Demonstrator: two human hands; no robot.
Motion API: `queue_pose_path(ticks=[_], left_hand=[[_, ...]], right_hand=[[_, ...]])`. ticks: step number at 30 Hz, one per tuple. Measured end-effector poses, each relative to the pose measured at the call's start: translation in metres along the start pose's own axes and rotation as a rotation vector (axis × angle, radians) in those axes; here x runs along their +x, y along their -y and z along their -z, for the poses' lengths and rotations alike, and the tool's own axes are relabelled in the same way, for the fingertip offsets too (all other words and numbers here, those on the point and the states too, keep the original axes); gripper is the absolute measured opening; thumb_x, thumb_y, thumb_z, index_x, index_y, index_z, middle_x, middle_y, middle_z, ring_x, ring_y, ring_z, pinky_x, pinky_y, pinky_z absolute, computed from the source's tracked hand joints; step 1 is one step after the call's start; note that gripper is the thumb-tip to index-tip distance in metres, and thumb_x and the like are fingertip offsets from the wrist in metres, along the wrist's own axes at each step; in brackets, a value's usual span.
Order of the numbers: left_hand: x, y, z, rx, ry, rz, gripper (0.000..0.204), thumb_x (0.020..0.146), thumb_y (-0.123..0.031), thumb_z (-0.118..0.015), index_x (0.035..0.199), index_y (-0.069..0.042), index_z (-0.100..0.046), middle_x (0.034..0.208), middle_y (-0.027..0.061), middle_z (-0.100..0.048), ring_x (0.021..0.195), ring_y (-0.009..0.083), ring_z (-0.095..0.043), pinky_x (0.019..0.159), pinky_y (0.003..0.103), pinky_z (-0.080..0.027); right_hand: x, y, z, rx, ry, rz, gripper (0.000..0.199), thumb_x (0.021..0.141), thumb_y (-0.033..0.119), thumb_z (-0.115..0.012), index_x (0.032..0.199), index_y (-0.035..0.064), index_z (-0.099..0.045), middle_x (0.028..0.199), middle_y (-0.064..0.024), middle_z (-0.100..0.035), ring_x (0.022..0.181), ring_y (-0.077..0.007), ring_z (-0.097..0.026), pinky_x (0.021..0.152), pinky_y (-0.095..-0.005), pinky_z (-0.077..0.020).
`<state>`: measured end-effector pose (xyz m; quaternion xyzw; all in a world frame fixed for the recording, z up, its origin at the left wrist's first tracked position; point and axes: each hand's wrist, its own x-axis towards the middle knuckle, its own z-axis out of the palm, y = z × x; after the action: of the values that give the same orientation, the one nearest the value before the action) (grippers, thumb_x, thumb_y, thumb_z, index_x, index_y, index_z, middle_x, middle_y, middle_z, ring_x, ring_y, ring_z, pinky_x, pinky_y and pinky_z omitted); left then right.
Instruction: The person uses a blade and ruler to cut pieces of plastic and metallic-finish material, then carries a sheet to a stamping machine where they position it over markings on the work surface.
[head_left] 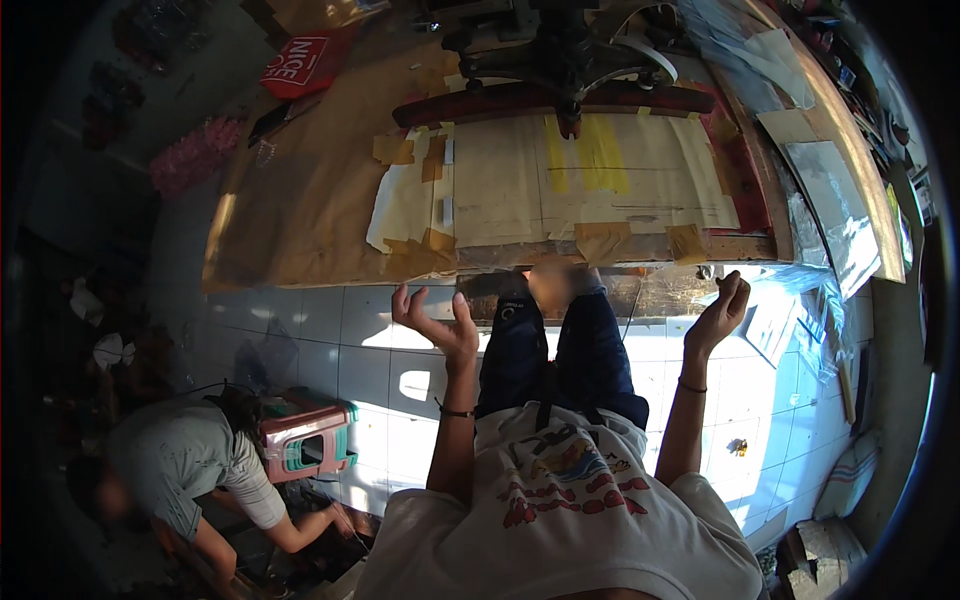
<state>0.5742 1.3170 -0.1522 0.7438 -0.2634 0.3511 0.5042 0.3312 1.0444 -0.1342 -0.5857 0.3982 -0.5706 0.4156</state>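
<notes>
My left hand (438,325) is raised just in front of the table's near edge, palm up. Its fingers are apart and hold nothing. Off to the right, my right hand (722,312) is lifted to about the same height, its fingers curled into a loose fist; nothing shows in it. Beyond both hands stands a brown work table (320,210). Pale paper sheets (500,190) are fixed on it with brown tape (420,255) and yellow tape strips (600,155). Over the far side of the sheets sits a black metal clamp frame (560,65) with a dark red bar (480,100).
A red bag (305,65) lies at the table's far left. Sheets and clear plastic (830,190) cover the right side. At lower left a person (190,465) bends beside stacked plastic stools (310,440). A sack (850,475) lies at right on the tiled floor (380,370).
</notes>
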Motion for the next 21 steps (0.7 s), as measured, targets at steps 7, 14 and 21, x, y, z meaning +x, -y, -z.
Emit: queue_pose_path(ticks=[7, 14, 21], left_hand=[[0.021, -0.009, -0.031, -1.61, -0.099, 1.161, 0.067, 0.093, -0.051, -0.061, 0.139, -0.006, -0.042, 0.134, 0.0115, -0.054, 0.121, 0.0245, -0.054, 0.106, 0.043, -0.046], [0.032, 0.0, -0.029, -1.671, 0.026, 1.113, 0.057, 0.095, -0.036, -0.062, 0.142, -0.008, -0.044, 0.138, 0.0115, -0.054, 0.125, 0.0267, -0.054, 0.102, 0.046, -0.052], [0.037, -0.007, -0.028, -1.667, 0.022, 1.171, 0.048, 0.096, -0.028, -0.062, 0.137, -0.008, -0.049, 0.134, 0.0104, -0.057, 0.123, 0.0264, -0.055, 0.102, 0.046, -0.05]], right_hand=[[0.019, 0.002, -0.019, 0.515, 0.167, -0.486, 0.063, 0.102, 0.045, -0.048, 0.142, -0.0019, -0.032, 0.136, -0.019, -0.043, 0.121, -0.0283, -0.054, 0.101, -0.0413, -0.0469], [0.03, -0.002, -0.022, 0.474, 0.157, -0.611, 0.052, 0.097, 0.037, -0.057, 0.136, 0.0033, -0.049, 0.127, -0.0124, -0.049, 0.112, -0.0254, -0.056, 0.093, -0.0423, -0.0501], [0.029, -0.004, -0.023, 0.479, 0.118, -0.619, 0.042, 0.097, 0.03, -0.055, 0.132, 0.0062, -0.055, 0.125, -0.0062, -0.052, 0.103, -0.019, -0.054, 0.088, -0.0355, -0.0475]])
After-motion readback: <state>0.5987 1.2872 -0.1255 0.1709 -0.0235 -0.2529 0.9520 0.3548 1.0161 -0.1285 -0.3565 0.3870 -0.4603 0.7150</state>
